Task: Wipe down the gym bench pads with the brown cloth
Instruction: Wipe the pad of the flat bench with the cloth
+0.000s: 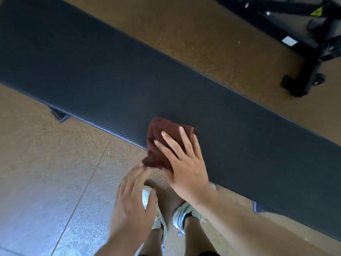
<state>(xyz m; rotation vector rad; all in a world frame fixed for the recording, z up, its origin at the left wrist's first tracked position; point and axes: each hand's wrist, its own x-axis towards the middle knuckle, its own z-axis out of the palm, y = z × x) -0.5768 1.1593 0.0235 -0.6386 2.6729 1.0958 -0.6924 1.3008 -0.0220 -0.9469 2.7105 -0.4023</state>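
Right hand (186, 163) lay flat on the brown cloth (158, 145) at the bench (110, 71) edge — left hand (132, 202) hovered, fingers loose.

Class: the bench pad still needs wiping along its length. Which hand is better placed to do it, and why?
The right hand: it lies flat on the brown cloth on the bench pad. The left hand hovers off the pad's edge.

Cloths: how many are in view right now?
1. The crumpled brown cloth lies at the near edge of the long dark bench pad, under the right hand. Others may be out of view.
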